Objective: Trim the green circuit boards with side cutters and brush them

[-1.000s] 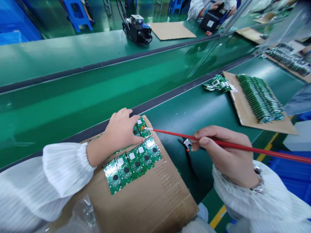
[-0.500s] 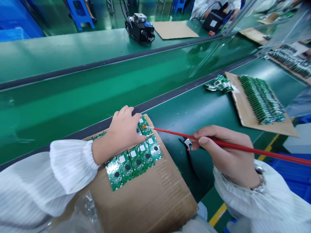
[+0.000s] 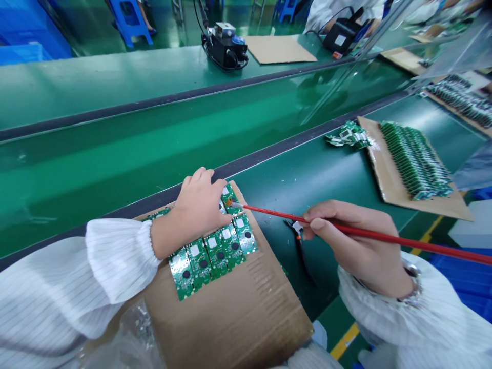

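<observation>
My left hand (image 3: 198, 202) lies flat on a strip of green circuit boards (image 3: 209, 251) with white square pads and black round spots, pressing them onto a brown cardboard sheet (image 3: 230, 320). Part of the strip is hidden beneath that hand. My right hand (image 3: 353, 246) pinches a red-handled brush (image 3: 292, 217), whose tip touches a board just beside my left fingers. Under my right fingertips, black-handled side cutters (image 3: 302, 251) lie on the green belt.
A cardboard sheet with several stacked green boards (image 3: 415, 161) and loose boards (image 3: 349, 136) lies to the right. Beyond a dark rail, another belt carries a black soldering station (image 3: 225, 46). A co-worker's white sleeve (image 3: 326, 15) shows far ahead, and blue crates (image 3: 461, 282) sit at lower right.
The view has drifted slightly, shifting the scene a little to the right. My hands stay in the same holds, and the brush tip remains on the same board.
</observation>
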The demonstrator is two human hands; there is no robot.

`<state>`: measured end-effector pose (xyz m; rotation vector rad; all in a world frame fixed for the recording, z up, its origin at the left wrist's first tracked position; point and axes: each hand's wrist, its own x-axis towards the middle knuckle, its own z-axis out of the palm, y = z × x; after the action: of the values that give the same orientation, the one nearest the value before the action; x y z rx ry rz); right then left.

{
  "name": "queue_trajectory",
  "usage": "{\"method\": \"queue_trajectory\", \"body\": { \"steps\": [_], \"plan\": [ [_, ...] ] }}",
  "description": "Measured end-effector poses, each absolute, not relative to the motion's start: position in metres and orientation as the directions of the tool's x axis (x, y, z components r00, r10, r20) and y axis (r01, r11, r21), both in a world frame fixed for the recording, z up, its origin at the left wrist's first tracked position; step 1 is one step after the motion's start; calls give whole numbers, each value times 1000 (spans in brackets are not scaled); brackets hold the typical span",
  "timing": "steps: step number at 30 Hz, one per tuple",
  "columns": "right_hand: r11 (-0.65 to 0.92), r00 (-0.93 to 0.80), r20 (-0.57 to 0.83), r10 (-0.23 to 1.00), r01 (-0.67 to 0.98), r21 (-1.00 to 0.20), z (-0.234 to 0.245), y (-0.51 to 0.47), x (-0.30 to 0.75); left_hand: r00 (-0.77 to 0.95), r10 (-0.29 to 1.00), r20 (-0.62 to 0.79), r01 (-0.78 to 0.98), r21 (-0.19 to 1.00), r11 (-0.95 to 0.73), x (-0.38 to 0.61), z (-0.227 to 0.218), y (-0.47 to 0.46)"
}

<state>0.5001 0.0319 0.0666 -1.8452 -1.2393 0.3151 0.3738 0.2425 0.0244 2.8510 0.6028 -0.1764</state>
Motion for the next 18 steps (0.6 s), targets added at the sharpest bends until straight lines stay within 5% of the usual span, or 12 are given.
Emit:
{"method": "queue_trajectory", "body": {
  "steps": [18],
  "plan": [
    [-170,557,237,796,582,-795,68,19,505,898,393,-199,427,174,-887,374,25,242]
  ]
}}
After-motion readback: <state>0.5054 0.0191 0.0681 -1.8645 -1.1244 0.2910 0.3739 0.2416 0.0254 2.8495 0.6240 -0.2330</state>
